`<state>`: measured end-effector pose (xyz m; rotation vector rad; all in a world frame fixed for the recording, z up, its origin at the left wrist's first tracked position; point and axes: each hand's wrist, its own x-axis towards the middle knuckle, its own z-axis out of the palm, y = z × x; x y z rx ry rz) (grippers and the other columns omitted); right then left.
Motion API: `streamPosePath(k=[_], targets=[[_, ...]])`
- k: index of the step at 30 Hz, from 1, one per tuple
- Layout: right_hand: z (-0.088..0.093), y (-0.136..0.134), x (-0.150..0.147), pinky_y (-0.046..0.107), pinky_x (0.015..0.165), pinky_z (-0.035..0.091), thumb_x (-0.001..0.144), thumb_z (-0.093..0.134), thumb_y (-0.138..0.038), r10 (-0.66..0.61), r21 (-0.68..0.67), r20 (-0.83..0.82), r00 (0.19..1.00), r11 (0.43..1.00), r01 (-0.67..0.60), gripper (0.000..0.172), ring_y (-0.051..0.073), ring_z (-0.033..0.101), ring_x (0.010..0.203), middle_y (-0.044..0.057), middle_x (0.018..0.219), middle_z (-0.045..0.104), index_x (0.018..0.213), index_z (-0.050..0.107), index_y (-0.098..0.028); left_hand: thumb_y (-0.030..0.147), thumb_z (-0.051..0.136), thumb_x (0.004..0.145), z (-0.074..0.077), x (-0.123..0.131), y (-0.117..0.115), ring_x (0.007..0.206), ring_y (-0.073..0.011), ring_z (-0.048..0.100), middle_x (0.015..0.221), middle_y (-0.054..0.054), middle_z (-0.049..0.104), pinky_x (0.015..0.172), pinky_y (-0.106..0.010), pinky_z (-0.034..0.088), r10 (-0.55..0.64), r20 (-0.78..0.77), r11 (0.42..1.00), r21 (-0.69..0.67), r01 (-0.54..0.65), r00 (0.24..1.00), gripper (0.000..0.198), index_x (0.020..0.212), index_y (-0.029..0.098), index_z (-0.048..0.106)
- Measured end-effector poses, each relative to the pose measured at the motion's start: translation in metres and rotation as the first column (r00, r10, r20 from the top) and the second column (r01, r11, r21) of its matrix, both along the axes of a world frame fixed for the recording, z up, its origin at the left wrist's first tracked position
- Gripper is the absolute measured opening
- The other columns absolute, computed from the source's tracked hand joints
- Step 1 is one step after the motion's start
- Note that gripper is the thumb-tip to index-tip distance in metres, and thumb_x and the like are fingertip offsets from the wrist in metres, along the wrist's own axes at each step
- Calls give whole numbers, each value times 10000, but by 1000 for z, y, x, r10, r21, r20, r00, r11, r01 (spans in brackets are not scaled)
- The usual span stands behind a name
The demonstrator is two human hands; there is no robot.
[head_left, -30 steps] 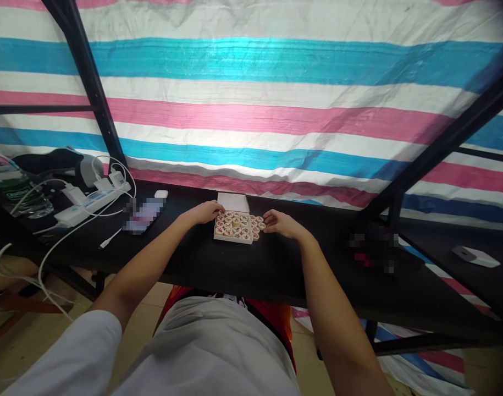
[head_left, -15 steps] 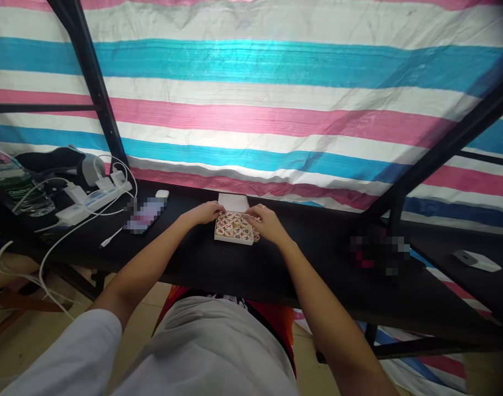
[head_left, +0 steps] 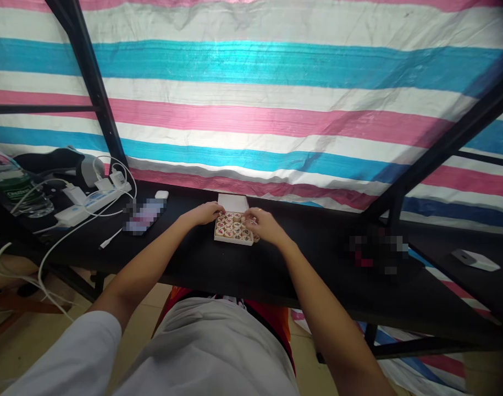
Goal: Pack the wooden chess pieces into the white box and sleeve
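Observation:
A small white box (head_left: 233, 240) stands on the black tabletop in front of me, filled with round Chinese chess pieces (head_left: 228, 226) marked in red and black characters. Its white lid (head_left: 233, 202) is folded back behind it. My left hand (head_left: 208, 213) is closed at the box's back left corner, fingertips against the edge. Over the right side of the box, my right hand (head_left: 263, 224) pinches at a piece, mostly hidden by the fingers. A few pieces (head_left: 256, 238) show just outside the box's right wall, below that hand.
To the left lie a phone (head_left: 145, 216), a white charging cable (head_left: 111, 238) and a power strip (head_left: 88, 204) with chargers. A water bottle (head_left: 22, 190) is at the far left. Rightward are a blurred dark object (head_left: 377, 250) and a white adapter (head_left: 476, 259). Black frame posts rise before a striped sheet (head_left: 255, 121).
My right hand has shifted slightly left and inward over the box, its fingers now covering pieces on the right side. My left hand has stayed almost in place at the corner.

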<state>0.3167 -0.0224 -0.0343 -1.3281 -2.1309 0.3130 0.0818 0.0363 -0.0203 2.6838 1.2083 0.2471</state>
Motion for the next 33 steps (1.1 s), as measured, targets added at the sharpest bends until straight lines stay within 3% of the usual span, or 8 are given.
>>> streamPosePath(k=[2,4,7,9,12,27,29,33], targets=[[2,4,27,290,799,446,704,597,-220,-123,-40,-107,987,992,119,297,165,574,857,25,905,625,1001,588,-204,206,414,885,0,0,0,941,-181,580,1109,-71,577,831,-243,422,-4,-2,1000,-6,4,1000,314,1113,215,630],[0,8,57,292,767,460,664,635,-211,-209,-242,-121,970,954,175,397,165,586,805,19,837,631,1055,567,-189,209,414,887,-1,-1,1,932,-180,581,1112,-72,575,824,-242,423,-6,0,1000,-8,6,1000,313,1114,216,629],[-7,12,90,289,708,471,588,701,-186,-239,-566,-54,970,807,167,523,179,607,761,29,795,653,1092,565,-161,213,413,889,-2,-2,2,931,-177,579,1113,-70,575,823,-237,419,-4,7,1000,-7,4,1000,311,1112,219,631],[-10,12,97,277,672,471,558,737,-205,-222,-658,-41,974,740,141,607,191,616,784,53,852,667,1136,557,-153,216,413,889,-3,-2,3,936,-177,576,1104,-69,576,823,-235,416,-9,14,1000,-7,9,1000,309,1107,218,632],[-11,11,90,259,627,473,549,767,-252,-188,-689,-67,980,719,91,704,190,617,795,75,934,660,1205,527,-159,215,413,889,-3,-2,3,939,-178,573,1089,-69,577,824,-237,415,-23,19,1000,-8,23,1000,306,1101,211,634],[1,0,73,271,639,490,540,793,-237,-184,-611,-95,978,787,89,763,149,592,695,35,891,618,1241,494,-189,228,414,888,-2,-2,3,920,-178,578,1096,-72,572,818,-241,422,-5,12,1000,-13,5,1000,312,1110,218,632],[4,0,68,284,658,482,605,757,-301,-169,-498,-43,985,858,126,614,156,580,700,26,845,622,1175,555,-190,231,414,888,-3,-2,3,916,-177,580,1103,-73,572,818,-242,423,-11,14,1000,-15,11,1000,311,1109,215,632],[1,6,31,335,839,446,813,547,-319,-120,2,5,993,993,120,304,196,572,886,60,948,634,1082,633,-207,224,413,887,-5,-2,6,918,-174,581,1094,-70,577,823,-238,421,-17,26,1000,0,17,1000,310,1105,213,631]])
